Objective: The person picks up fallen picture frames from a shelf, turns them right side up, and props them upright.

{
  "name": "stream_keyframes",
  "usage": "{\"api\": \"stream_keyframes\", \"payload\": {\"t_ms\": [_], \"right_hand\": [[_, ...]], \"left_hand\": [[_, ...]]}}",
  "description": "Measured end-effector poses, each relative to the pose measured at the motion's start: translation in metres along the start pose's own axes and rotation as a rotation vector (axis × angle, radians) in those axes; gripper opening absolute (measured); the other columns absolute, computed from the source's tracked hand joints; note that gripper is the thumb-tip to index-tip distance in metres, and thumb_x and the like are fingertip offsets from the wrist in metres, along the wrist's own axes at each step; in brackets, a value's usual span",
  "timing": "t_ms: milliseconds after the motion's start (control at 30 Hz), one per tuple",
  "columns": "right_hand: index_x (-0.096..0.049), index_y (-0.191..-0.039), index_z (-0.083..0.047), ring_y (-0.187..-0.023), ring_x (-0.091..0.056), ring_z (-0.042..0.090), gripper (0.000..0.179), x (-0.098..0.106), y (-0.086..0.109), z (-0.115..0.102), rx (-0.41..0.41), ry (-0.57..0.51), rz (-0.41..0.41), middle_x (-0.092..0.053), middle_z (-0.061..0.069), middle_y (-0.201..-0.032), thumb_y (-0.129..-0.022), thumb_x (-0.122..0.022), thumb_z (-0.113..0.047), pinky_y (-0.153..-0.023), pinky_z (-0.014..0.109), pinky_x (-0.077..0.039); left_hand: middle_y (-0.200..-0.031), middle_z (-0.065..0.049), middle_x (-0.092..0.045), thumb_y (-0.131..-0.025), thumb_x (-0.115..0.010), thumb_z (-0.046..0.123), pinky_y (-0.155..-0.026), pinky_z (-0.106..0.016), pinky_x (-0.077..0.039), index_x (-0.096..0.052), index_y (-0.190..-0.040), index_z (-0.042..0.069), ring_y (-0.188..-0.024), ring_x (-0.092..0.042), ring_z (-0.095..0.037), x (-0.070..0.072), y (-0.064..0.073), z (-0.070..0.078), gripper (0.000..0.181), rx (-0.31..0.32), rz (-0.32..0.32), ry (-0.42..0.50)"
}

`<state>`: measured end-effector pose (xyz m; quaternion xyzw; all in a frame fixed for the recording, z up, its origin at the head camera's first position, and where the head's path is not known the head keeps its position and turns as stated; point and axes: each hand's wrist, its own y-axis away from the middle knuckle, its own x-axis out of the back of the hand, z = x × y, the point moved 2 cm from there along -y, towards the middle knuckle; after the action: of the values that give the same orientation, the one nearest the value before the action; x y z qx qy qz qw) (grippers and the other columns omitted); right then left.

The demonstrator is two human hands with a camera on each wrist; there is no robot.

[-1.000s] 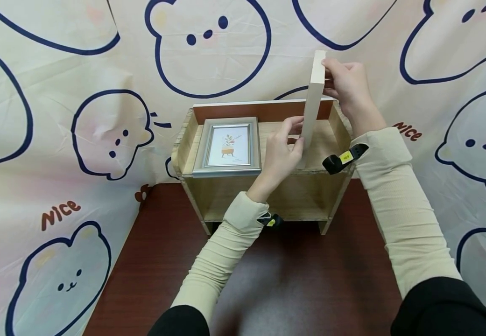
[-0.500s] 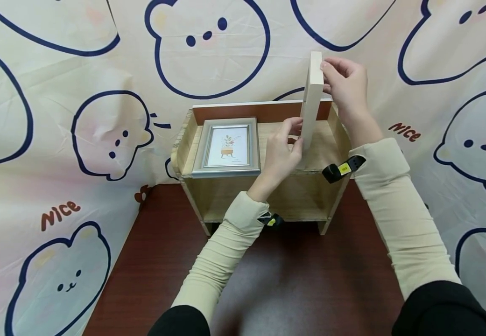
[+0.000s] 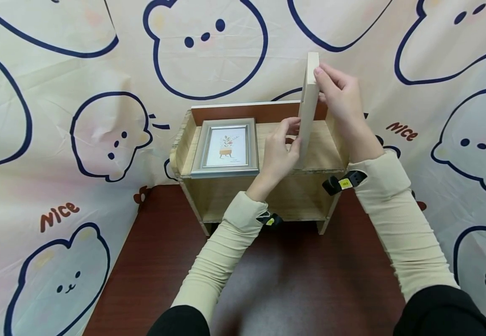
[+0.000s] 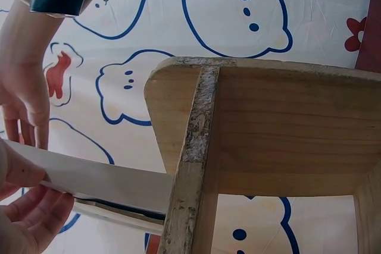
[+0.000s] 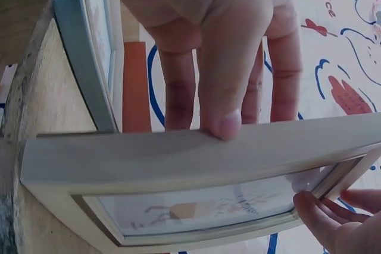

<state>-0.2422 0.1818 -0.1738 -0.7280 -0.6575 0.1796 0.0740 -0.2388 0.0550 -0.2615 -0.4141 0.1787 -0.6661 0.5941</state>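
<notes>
A pale picture frame (image 3: 307, 107) stands on edge on the right part of the upper shelf board, its narrow side toward me. Its glass with a printed plant picture (image 5: 184, 210) shows in the right wrist view. My left hand (image 3: 282, 150) grips the near edge from the left, thumb (image 5: 223, 102) on the edge and fingers behind. Up at the top corner, my right hand (image 3: 343, 95) pinches the frame, thumb forward. A second, silver-grey frame (image 3: 207, 144) with a plant picture leans back on the left half of the same wooden shelf (image 3: 202, 200).
The two-tier shelf has raised side panels (image 4: 286, 129) and a reddish-brown back strip (image 3: 226, 113). It stands on a dark reddish table (image 3: 301, 280). A cloth printed with bears (image 3: 209, 56) hangs behind it.
The upright frame's top has shifted slightly left, the right hand moving left and a little down with it. My left hand and the silver-grey frame have barely moved.
</notes>
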Motion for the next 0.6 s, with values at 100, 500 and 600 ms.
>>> {"api": "stream_keyframes", "payload": {"t_ms": [100,500,600], "right_hand": [[-0.050,-0.130,-0.004,-0.116,-0.045,0.022,0.045,-0.001,0.002,0.000,0.021,0.024,-0.030,-0.048,0.007,-0.132,-0.088,-0.058,-0.019,-0.102,0.039,-0.031],[-0.054,-0.126,-0.002,-0.113,-0.047,0.021,0.041,0.004,-0.006,0.001,0.017,0.068,-0.021,-0.050,0.007,-0.130,-0.087,-0.056,-0.014,-0.101,0.038,-0.033],[-0.054,-0.125,-0.001,-0.113,-0.048,0.021,0.041,0.006,-0.008,0.001,0.018,0.052,-0.023,-0.050,0.009,-0.131,-0.086,-0.054,-0.013,-0.100,0.038,-0.035]], "left_hand": [[-0.104,-0.018,-0.061,-0.082,-0.054,-0.009,-0.071,-0.017,-0.048,-0.052,-0.113,-0.006,-0.089,-0.061,-0.021,0.000,0.000,0.000,0.030,0.000,0.004,0.009],[-0.104,-0.020,-0.060,-0.080,-0.051,-0.013,-0.075,-0.017,-0.048,-0.055,-0.112,-0.010,-0.094,-0.060,-0.022,-0.003,0.004,-0.001,0.033,-0.018,-0.003,0.090],[-0.105,-0.020,-0.060,-0.081,-0.050,-0.012,-0.076,-0.018,-0.048,-0.054,-0.113,-0.010,-0.096,-0.060,-0.023,-0.002,0.004,-0.004,0.033,0.012,-0.022,0.146]]}}
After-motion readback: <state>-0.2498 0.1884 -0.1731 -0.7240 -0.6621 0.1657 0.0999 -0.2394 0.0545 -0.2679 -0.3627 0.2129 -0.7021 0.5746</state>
